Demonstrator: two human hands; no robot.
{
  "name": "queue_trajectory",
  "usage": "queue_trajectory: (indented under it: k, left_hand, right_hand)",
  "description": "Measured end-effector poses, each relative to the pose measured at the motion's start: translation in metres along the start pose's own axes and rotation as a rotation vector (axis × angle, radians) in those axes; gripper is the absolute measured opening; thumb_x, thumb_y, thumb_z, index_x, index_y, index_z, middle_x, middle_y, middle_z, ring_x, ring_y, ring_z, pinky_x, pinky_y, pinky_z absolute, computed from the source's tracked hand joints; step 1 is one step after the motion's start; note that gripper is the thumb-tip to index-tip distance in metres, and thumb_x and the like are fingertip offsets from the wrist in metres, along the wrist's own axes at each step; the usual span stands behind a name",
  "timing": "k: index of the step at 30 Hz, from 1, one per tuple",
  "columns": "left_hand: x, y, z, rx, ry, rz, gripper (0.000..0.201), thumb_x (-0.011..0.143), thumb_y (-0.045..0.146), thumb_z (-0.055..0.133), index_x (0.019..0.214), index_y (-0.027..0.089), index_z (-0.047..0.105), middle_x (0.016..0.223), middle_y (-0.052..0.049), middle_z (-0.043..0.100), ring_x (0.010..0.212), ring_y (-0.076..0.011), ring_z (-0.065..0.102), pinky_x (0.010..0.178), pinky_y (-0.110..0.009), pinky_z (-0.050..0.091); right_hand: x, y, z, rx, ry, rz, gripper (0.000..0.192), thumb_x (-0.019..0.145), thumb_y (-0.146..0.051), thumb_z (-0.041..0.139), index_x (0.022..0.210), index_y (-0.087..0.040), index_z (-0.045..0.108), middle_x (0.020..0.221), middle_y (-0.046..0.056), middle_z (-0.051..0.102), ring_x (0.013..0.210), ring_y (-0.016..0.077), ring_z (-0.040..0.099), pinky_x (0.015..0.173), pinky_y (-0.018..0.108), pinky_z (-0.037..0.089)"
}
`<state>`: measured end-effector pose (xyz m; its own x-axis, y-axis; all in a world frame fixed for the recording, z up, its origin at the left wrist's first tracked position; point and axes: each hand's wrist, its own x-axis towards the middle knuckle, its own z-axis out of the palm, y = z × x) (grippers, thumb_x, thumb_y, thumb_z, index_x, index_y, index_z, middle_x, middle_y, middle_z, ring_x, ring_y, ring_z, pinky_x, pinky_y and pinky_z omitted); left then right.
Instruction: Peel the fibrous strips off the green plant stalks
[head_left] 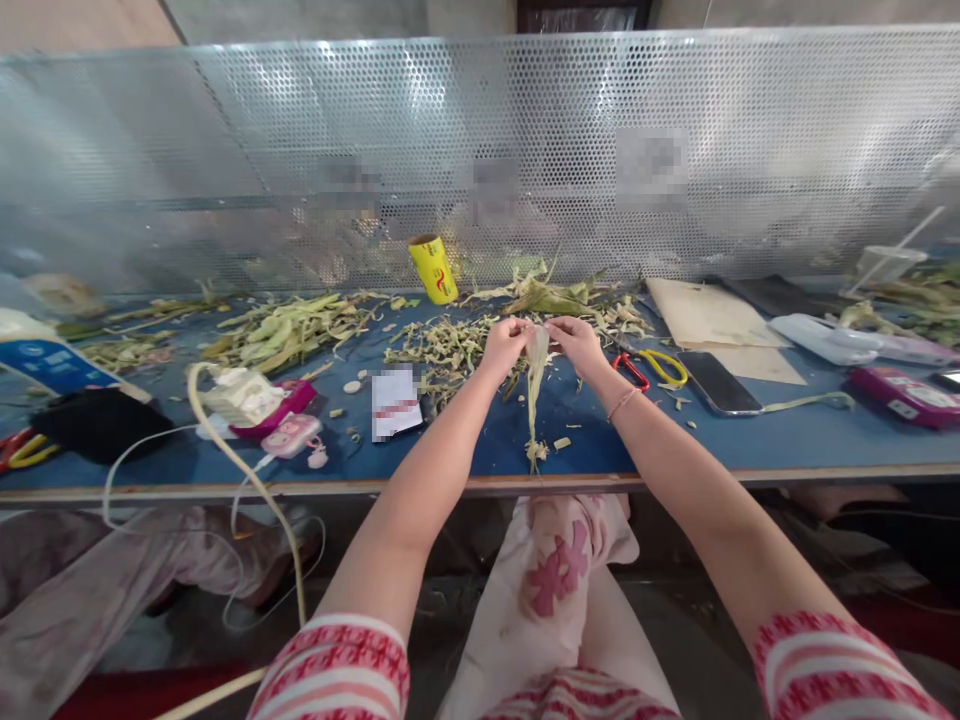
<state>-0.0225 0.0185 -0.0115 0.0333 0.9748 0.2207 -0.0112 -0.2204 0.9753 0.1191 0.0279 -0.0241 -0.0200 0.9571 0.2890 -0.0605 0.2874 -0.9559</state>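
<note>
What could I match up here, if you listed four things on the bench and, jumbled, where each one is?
Things:
1. pale husk strip
2. yellow roll
3. dark phone
4. scissors

Places:
A. standing near the mesh screen
B. held between the left hand and right hand
C. flat beside the tan board
D. just right of the right hand

Pairs: 1-B, 2-A, 3-C, 4-D

Both arms stretch forward, forearms bare, converging. The left hand (504, 345) and right hand (576, 343) sit close together, fingers curled and pinching, knuckles up, wrists slightly bent.
</note>
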Motion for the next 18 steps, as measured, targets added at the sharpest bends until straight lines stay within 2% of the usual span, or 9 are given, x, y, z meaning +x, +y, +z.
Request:
queue_trajectory:
  k: [4, 9, 13, 18]
  left_hand:
    - [-0.003, 0.003, 0.003, -0.021, -0.020, -0.031, 0.009, 0.080, 0.019, 0.059, 0.073, 0.015, 0.062, 0.060, 0.002, 0.060, 0.054, -0.0099, 0.055, 0.055, -0.023, 0.046]
    - [-0.002, 0.001, 0.004, 0.004, -0.022, -0.029, 0.009, 0.077, 0.019, 0.064, 0.070, 0.014, 0.062, 0.058, 0.002, 0.060, 0.053, -0.0104, 0.056, 0.054, -0.024, 0.047]
    - [-0.001, -0.001, 0.006, -0.052, 0.007, -0.074, 0.011, 0.076, 0.017, 0.063, 0.066, 0.015, 0.059, 0.054, 0.003, 0.059, 0.051, -0.0102, 0.056, 0.056, -0.025, 0.049]
    - [0.001, -0.004, 0.003, -0.191, 0.086, -0.129, 0.015, 0.075, 0.016, 0.063, 0.062, 0.015, 0.054, 0.048, 0.004, 0.053, 0.043, -0.0069, 0.050, 0.049, -0.020, 0.042]
  right_hand:
    - [0.001, 0.007, -0.006, -0.143, -0.012, -0.079, 0.028, 0.061, -0.042, 0.077, 0.072, -0.021, 0.063, 0.068, -0.001, 0.063, 0.065, 0.0147, 0.060, 0.070, 0.033, 0.055]
    - [0.001, 0.007, -0.010, -0.475, -0.020, -0.240, 0.006, 0.076, -0.027, 0.060, 0.077, -0.022, 0.063, 0.074, 0.001, 0.064, 0.072, 0.0171, 0.060, 0.075, 0.034, 0.052]
    - [-0.007, 0.000, -0.010, -0.701, -0.012, -0.410, 0.009, 0.081, -0.022, 0.056, 0.079, -0.022, 0.064, 0.084, 0.006, 0.064, 0.082, 0.0203, 0.060, 0.079, 0.034, 0.050]
    - [-0.015, -0.009, -0.006, -0.793, -0.066, -0.581, 0.015, 0.088, -0.022, 0.053, 0.080, -0.022, 0.066, 0.088, 0.008, 0.065, 0.088, 0.0217, 0.060, 0.085, 0.037, 0.048]
